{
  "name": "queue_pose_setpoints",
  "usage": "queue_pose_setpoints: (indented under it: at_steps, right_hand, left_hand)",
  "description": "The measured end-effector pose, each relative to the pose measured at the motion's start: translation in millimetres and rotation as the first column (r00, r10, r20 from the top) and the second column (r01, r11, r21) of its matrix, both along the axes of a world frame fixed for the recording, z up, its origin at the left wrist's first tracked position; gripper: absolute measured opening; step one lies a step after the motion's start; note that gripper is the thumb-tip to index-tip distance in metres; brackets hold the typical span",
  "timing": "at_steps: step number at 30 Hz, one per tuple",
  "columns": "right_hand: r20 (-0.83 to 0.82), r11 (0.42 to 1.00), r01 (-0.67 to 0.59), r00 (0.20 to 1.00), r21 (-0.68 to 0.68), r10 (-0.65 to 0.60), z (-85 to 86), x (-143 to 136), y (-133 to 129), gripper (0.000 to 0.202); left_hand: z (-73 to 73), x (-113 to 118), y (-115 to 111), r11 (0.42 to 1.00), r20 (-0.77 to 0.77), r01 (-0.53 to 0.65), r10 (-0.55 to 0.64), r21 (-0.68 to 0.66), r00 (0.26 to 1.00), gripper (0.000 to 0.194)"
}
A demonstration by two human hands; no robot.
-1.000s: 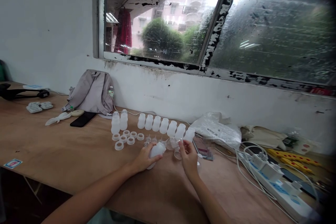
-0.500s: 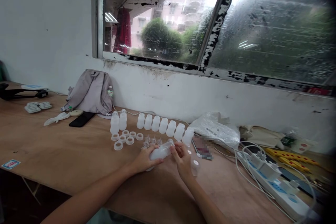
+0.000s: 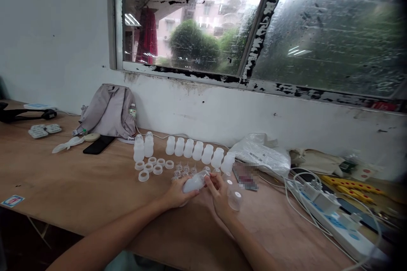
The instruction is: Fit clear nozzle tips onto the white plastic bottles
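A translucent white bottle [image 3: 191, 184] lies tilted in my left hand [image 3: 177, 193], whose fingers wrap round its body. My right hand [image 3: 218, 190] is closed at the bottle's upper end, thumb and fingers pinched on something too small to make out. Behind the hands stands a row of several open bottles [image 3: 197, 151]. Two capped bottles [image 3: 139, 149] stand farther left. Several white rings [image 3: 157, 169] lie in front of them. Clear teats [image 3: 186, 168] sit just beyond my left hand. Clear domed caps [image 3: 235, 200] are beside my right hand.
A grey backpack [image 3: 110, 112] leans on the wall, with a black phone [image 3: 98, 145] before it. Right of the bottles lie a plastic bag [image 3: 263, 154] and another phone [image 3: 244, 176]. A power strip [image 3: 333, 220] with looping cables and yellow tools [image 3: 349, 186] occupy the right side.
My right hand has shifted slightly left at the bottle's end, and its fingers are closer together. More of the domed cap beside it shows. The camera view has moved slightly.
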State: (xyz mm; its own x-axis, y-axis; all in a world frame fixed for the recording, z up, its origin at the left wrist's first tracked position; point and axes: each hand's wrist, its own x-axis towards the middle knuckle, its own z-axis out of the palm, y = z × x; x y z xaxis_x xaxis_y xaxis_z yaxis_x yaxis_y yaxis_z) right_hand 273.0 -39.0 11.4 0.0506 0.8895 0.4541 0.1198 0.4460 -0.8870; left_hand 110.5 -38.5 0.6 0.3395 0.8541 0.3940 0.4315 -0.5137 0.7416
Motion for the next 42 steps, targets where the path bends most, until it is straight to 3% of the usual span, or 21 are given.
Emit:
queue_pose_setpoints:
  at_steps: [9,15,20,24,26,29,32,34,38,42]
  right_hand:
    - [-0.001,0.997,-0.061,0.998,0.043,0.061,7.0,-9.7,-0.8,0.021]
    - [0.14,0.979,-0.164,0.979,0.118,0.147,9.8,-19.7,-1.7,0.026]
    - [0.307,0.946,-0.297,0.919,0.126,0.248,-2.7,-24.1,-8.5,0.035]
    - [0.287,0.974,-0.2,0.944,0.107,0.163,-14.1,-15.9,-2.9,0.031]
    - [0.255,0.985,-0.149,0.959,0.083,0.124,-16.3,-11.9,2.0,0.028]
    - [0.224,0.993,-0.113,0.969,0.037,0.102,-16.2,-10.0,6.7,0.028]
    - [0.216,0.993,-0.115,0.97,0.024,0.107,-15.9,-11.6,7.3,0.028]
    - [0.217,0.992,-0.117,0.97,0.037,0.106,-16.5,-12.8,6.9,0.029]
    - [0.237,0.993,-0.106,0.967,0.054,0.091,-17.9,-13.6,6.3,0.028]
    - [0.265,0.994,-0.088,0.962,0.064,0.068,-18.4,-14.0,6.3,0.026]
  left_hand:
    - [-5.0,-4.5,-0.2,1.0,0.025,-0.003,0.004,-0.028,1.0,0.041]
    - [-8.7,-29.3,-16.8,0.989,0.016,0.095,-0.094,-0.11,0.995,0.052]
    - [-4.0,-46.6,-29.0,0.974,0.082,0.163,-0.152,-0.159,0.985,0.052]
    - [-3.0,-50.3,-29.1,0.969,0.116,0.169,-0.149,-0.181,0.982,0.05]
    - [1.6,-52.2,-27.3,0.978,0.069,0.147,-0.137,-0.15,0.988,0.062]
    - [21.2,-56.0,-24.8,1.0,0.006,0.007,-0.007,0.006,1.0,0.077]
    - [53.4,-58.2,-22.5,0.979,-0.067,-0.13,0.142,0.16,0.988,0.054]
    - [75.5,-58.3,-20.1,0.971,-0.216,-0.079,0.129,0.227,0.968,0.041]
    - [110.3,-61.6,-5.8,0.982,-0.458,0.04,0.051,0.187,0.888,0.03]
    - [141.5,-77.1,30.6,0.971,-0.573,-0.059,0.185,0.231,0.799,0.031]
